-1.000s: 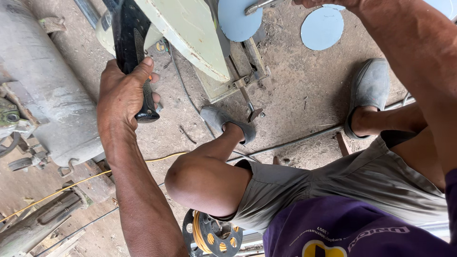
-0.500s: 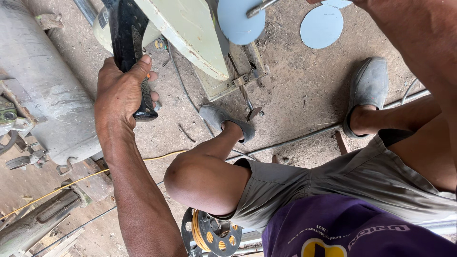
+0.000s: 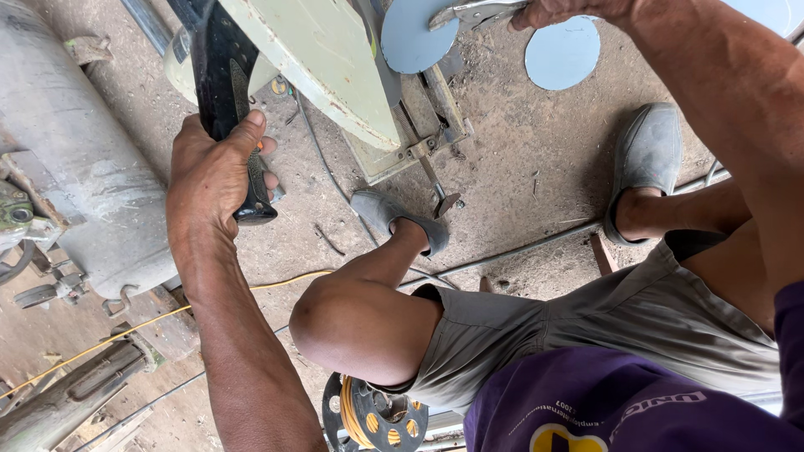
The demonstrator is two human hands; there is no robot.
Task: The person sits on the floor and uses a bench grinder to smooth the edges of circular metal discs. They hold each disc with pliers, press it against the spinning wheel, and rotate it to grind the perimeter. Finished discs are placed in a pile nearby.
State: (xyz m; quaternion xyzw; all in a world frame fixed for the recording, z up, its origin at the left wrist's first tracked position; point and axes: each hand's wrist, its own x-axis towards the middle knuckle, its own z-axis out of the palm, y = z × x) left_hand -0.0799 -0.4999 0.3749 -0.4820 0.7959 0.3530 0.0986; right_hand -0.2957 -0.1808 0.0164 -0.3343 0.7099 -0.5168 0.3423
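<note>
A dusty workshop floor, strewn with cables and metal scraps, lies beneath a seated person in grey shoes, seen from the head camera. The left hand is closed firmly around the black handle of a pale green chop saw. At the top edge, the right hand squeezes locking pliers clamped on a blue metal disc just beside the saw's base. A second blue disc lies on the floor near the right shoe. The work appears to be at the positioning stage; lowering the saw would call for a steady hold on the disc.
</note>
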